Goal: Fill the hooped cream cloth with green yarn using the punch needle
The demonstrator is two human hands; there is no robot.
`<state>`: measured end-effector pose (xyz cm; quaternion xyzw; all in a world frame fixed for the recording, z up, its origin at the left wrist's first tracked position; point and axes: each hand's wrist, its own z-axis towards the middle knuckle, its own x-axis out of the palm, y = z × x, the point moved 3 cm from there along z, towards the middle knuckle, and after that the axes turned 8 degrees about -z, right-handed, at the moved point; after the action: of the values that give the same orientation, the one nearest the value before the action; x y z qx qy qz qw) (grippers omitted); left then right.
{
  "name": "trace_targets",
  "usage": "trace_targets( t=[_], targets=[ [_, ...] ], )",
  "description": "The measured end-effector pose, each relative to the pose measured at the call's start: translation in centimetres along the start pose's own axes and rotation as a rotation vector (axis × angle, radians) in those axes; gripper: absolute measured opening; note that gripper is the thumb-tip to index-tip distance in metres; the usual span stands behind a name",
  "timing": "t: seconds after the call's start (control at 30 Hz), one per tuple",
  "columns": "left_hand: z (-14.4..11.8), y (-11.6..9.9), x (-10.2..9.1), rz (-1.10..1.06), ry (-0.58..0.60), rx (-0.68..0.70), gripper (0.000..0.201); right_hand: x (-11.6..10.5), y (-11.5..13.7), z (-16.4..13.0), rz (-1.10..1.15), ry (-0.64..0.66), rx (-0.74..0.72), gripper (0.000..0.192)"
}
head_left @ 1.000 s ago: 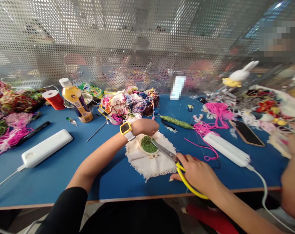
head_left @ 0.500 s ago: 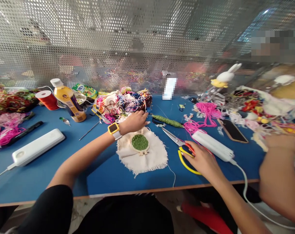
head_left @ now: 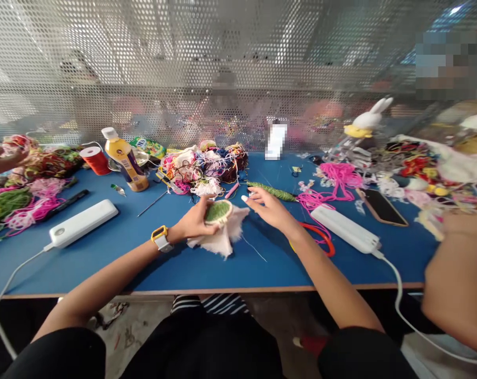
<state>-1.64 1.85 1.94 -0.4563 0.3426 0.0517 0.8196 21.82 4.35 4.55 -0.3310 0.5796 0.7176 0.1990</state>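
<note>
My left hand is closed on the rim of a small embroidery hoop, tilted up off the table. Green looped stitching fills the hoop, and its cream frayed cloth hangs below with a loose thread trailing to the right. To the right of the hoop, my right hand hovers with fingers spread and nothing visible in them. Just beyond its fingers lie a green yarn skein and a slim pink tool. Scissors rest partly hidden beneath my right forearm; their red and yellow handles show.
Tangled yarn lies at the back by a perforated metal screen. A drink bottle and red thread spool stand left. White power banks flank both sides; a phone lies right. Another person's arm reaches in at right.
My left hand has come back from the yarn pile and lifted the hoop, tilting it. My right hand has let go of the scissors and moved left and away from me, toward the hoop.
</note>
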Motion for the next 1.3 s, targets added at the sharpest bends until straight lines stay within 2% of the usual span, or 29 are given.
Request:
trace_targets(
  t=[0.07, 0.17, 0.23, 0.33, 0.43, 0.57, 0.63, 0.67, 0.73, 0.8, 0.87, 0.9, 0.97, 1.1, 1.17, 1.2, 1.27, 1.3],
  targets=[
    [-0.7, 0.3, -1.4, -0.131, -0.092, 0.021, 0.078, 1.3, 0.5, 0.5, 0.212, 0.148, 0.074, 0.057],
    [-1.6, -0.2, -3.0, -0.141, -0.169, 0.131, 0.077, 3.5, 2.3, 0.7, 0.608, 0.364, 0.109, 0.052],
    [-2.2, -0.9, -3.9, -0.034, -0.223, 0.213, 0.082, 4.7, 3.7, 0.8, 0.824, 0.392, 0.092, 0.049],
    [-3.0, -1.3, -5.1, 0.245, -0.299, 0.269, 0.093, 6.2, 4.7, 0.9, 0.976, 0.365, 0.046, 0.049],
    [-4.1, -0.5, -5.3, 0.367, -0.241, 0.167, 0.091, 7.7, 3.6, 1.0, 0.966, 0.42, 0.097, 0.046],
    [-5.9, 1.1, -3.9, 0.086, -0.043, -0.102, 0.07, 8.7, 0.8, 1.6, 0.87, 0.391, 0.225, 0.035],
    [-6.5, 0.8, -3.4, 0.012, -0.007, -0.106, 0.076, 8.7, 0.2, 1.7, 0.918, 0.456, 0.261, 0.044],
    [-6.8, 0.4, -3.4, 0.008, -0.053, -0.055, 0.08, 8.6, 0.2, 1.6, 0.955, 0.52, 0.27, 0.05],
    [-7.3, -1.0, -3.7, 0.057, -0.129, 0.142, 0.091, 8.5, 0.6, 1.1, 1.03, 0.665, 0.27, 0.067],
    [-8.0, -2.5, -3.8, 0.14, -0.114, 0.376, 0.103, 8.3, 1.1, 0.7, 1.083, 0.755, 0.25, 0.083],
    [-8.7, -3.5, -3.6, 0.162, -0.101, 0.54, 0.112, 8.3, 1.4, 0.5, 1.089, 0.769, 0.234, 0.092],
    [-8.9, -3.7, -3.5, 0.149, -0.1, 0.576, 0.114, 8.4, 1.4, 0.5, 1.059, 0.732, 0.229, 0.092],
    [-9.0, -4.0, -3.1, 0.121, -0.067, 0.555, 0.113, 8.3, 0.9, 1.0, 0.902, 0.543, 0.214, 0.077],
    [-7.4, -2.9, -1.8, 0.315, 0.221, 0.28, 0.096, 7.0, -0.7, 1.8, 0.286, 0.013, 0.065, 0.023],
    [-6.5, -1.9, -1.7, 0.34, 0.334, 0.201, 0.092, 6.2, -0.9, 2.0, 0.011, -0.135, -0.048, 0.024],
    [-6.1, -1.4, -1.9, 0.296, 0.341, 0.184, 0.088, 5.9, -0.9, 2.3, -0.103, -0.175, -0.101, 0.029],
    [-5.4, -0.3, -2.5, 0.235, 0.24, 0.123, 0.066, 5.2, -0.6, 3.4, -0.313, -0.187, -0.193, 0.04],
    [-5.2, 0.2, -2.9, 0.236, 0.174, 0.088, 0.057, 4.9, -0.4, 4.2, -0.413, -0.152, -0.235, 0.044]
  ],
)
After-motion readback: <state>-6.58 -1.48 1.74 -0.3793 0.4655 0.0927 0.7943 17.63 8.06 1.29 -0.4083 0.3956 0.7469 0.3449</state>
